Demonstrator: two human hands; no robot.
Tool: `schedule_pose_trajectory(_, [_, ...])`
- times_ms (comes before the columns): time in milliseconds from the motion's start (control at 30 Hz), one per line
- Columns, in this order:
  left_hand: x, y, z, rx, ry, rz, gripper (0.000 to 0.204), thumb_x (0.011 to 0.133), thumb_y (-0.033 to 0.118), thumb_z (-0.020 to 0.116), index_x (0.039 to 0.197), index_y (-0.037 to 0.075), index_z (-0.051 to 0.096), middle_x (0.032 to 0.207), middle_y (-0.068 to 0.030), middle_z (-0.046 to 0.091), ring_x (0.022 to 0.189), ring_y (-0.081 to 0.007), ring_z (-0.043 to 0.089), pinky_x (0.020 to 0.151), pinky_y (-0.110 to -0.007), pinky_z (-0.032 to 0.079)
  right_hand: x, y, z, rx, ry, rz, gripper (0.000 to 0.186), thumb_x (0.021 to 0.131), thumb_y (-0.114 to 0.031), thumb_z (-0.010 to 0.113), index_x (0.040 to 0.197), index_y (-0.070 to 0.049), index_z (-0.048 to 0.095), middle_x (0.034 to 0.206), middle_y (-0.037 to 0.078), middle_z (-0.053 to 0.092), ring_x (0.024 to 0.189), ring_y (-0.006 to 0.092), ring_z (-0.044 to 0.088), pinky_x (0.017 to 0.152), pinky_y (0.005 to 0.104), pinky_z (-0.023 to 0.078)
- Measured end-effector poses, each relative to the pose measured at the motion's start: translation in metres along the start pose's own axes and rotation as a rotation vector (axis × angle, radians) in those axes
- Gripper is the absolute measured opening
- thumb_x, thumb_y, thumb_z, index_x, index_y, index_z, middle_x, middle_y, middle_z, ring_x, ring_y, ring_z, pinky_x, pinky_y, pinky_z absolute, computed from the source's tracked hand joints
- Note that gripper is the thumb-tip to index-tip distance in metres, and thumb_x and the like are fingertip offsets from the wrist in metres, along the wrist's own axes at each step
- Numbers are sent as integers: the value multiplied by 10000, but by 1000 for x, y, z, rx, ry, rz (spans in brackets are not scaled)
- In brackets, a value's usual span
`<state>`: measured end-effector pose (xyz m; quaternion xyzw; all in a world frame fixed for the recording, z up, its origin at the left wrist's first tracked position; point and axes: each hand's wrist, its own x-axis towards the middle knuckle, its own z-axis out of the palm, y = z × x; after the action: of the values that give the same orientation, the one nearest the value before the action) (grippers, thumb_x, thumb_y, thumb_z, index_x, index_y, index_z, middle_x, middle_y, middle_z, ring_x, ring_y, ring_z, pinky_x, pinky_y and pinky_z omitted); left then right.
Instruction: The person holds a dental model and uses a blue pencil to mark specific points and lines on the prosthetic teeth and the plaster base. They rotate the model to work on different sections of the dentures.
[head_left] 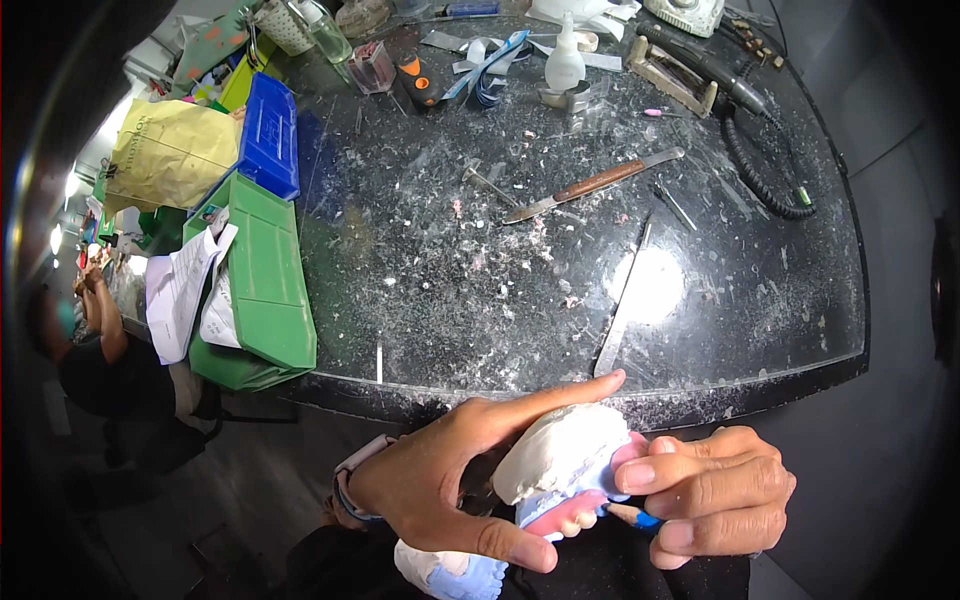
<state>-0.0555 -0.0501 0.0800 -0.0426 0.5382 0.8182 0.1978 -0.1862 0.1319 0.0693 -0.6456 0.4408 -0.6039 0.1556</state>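
Observation:
In front of the bench's near edge, my left hand holds a dental model, its thumb and forefinger spread around it. The model has a white plaster base and a pale blue stone part. Pink wax with a few cream teeth runs along its lower side. My right hand grips a blue pencil, whose sharpened tip meets the wax beside the teeth. The right fingertips also rest by the model's pink right edge. Below my left hand shows a second white-and-blue dental model, partly hidden.
On the dusty black bench lie a wooden-handled knife, a long metal spatula and a small metal tool. Green and blue bins stand left. A corded handpiece rests back right. Another person sits far left.

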Motion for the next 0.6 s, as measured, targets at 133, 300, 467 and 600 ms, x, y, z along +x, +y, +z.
schedule_pose_trajectory(133, [-2, -6, 5, 74, 49, 134, 1050, 593, 278, 791, 1329, -85, 135, 1137, -188, 511, 1045, -214, 516, 900, -311, 393, 3, 1, 0, 72, 56, -8, 202, 688, -45, 695, 796, 5, 531, 634, 144, 577, 879, 358, 602, 867, 419, 446])
schedule_pose_trajectory(300, [-5, 3, 9, 419, 135, 270, 973, 634, 258, 770, 1311, -106, 173, 1029, -209, 566, 940, -211, 577, 805, -286, 447, 4, 2, 14, 274, 278, 101, 159, 741, -8, 646, 812, -19, 504, 765, 126, 532, 868, 344, 606, 890, 390, 451])
schedule_pose_trajectory(467, [-2, 14, 18, 596, 223, 214, 1008, 581, 220, 811, 1305, -108, 190, 990, -195, 589, 893, -196, 599, 785, -280, 457, 1, 6, 5, 305, 182, 102, 156, 743, -4, 640, 812, -12, 500, 775, 131, 528, 879, 347, 602, 905, 382, 440])
schedule_pose_trajectory(600, [-6, 19, 24, 634, 261, 199, 1006, 570, 212, 818, 1296, -116, 203, 999, -202, 586, 897, -196, 599, 782, -272, 461, -2, 10, 5, 290, 152, 10, 167, 737, -14, 648, 819, -11, 503, 781, 138, 533, 882, 353, 599, 921, 398, 421])
